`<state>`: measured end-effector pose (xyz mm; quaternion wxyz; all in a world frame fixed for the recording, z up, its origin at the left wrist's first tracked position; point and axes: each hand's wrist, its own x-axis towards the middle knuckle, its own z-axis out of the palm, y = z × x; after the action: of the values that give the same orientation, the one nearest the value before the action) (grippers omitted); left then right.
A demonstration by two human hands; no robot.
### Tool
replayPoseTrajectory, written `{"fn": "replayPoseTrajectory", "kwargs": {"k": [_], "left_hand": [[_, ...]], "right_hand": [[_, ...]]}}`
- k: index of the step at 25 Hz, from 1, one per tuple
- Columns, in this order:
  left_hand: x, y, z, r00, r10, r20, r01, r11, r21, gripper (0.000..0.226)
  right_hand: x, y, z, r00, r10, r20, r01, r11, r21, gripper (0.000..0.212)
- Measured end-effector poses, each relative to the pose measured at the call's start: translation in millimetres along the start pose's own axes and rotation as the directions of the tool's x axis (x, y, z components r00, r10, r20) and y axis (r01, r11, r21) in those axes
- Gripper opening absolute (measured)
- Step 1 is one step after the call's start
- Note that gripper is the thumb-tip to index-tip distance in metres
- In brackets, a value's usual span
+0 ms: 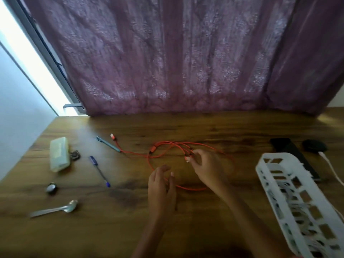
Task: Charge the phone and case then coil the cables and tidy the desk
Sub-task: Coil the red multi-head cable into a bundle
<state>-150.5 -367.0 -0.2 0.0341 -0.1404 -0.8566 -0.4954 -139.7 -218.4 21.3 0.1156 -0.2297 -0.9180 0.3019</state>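
Observation:
An orange multi-head cable (167,146) lies in loose loops on the wooden desk (204,127), its USB plug (112,136) at the far left. My right hand (204,168) pinches the small connector ends of this cable near the middle. My left hand (162,185) hovers just above the loop's near part with fingers apart, holding nothing. A black phone (290,151) lies at the right, beside a dark round case (314,145) with a white cable (331,168) leading from it.
A white slotted basket (264,170) with a coiled white cable inside stands at the right. At the left lie a pale rectangular box (58,157), a teal pen (108,144), a blue pen (99,171), a small round object (51,188) and a spoon (55,209). A purple curtain (176,53) hangs behind.

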Motion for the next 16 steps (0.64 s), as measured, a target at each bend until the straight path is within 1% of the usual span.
{"fn": "replayPoseTrajectory", "kwargs": {"k": [2,4,5,6,7,8,9,11,13,14,16], "left_hand": [[11,-13,-20,1.000,0.001,0.011,-0.001,1.000,0.013,0.020],[20,-24,-32,0.999,0.023,0.031,-0.024,1.000,0.018,0.019],[23,-29,-36,0.999,0.028,0.041,-0.029,0.999,0.021,0.019],[25,-33,-39,0.998,0.018,0.053,-0.019,1.000,0.022,0.019],[28,-38,-41,0.998,0.003,0.066,-0.004,1.000,0.018,0.019],[31,-42,-43,0.997,-0.002,0.079,0.001,1.000,0.012,0.020],[33,-45,-44,0.996,-0.003,0.093,0.002,1.000,0.006,0.020],[36,-46,-45,0.992,-0.010,0.122,0.010,1.000,0.000,0.020],[38,-46,-46,0.990,-0.008,0.140,0.010,1.000,-0.009,0.020],[38,-46,-46,0.990,-0.007,0.142,0.009,1.000,-0.012,0.020],[41,-46,-48,0.988,-0.006,0.153,0.008,1.000,-0.016,0.019]], "right_hand": [[22,-7,36,0.995,0.099,0.012,-0.099,0.995,0.022,0.049],[38,-7,63,0.975,0.223,0.013,-0.223,0.974,0.038,0.055],[43,-6,74,0.967,0.254,-0.010,-0.254,0.967,0.011,0.056],[44,-5,82,0.967,0.249,-0.049,-0.252,0.967,-0.050,0.054],[44,-6,89,0.976,0.200,-0.088,-0.210,0.969,-0.128,0.051],[43,-8,93,0.987,0.115,-0.113,-0.136,0.969,-0.205,0.046],[43,-10,96,0.994,0.018,-0.109,-0.045,0.966,-0.254,0.043],[44,-17,102,0.990,-0.125,-0.059,0.104,0.953,-0.286,0.038],[50,-21,107,0.986,-0.168,0.026,0.168,0.941,-0.295,0.038],[53,-22,109,0.987,-0.151,0.051,0.160,0.941,-0.299,0.041],[63,-26,110,0.994,-0.095,0.054,0.107,0.937,-0.332,0.043]]}}
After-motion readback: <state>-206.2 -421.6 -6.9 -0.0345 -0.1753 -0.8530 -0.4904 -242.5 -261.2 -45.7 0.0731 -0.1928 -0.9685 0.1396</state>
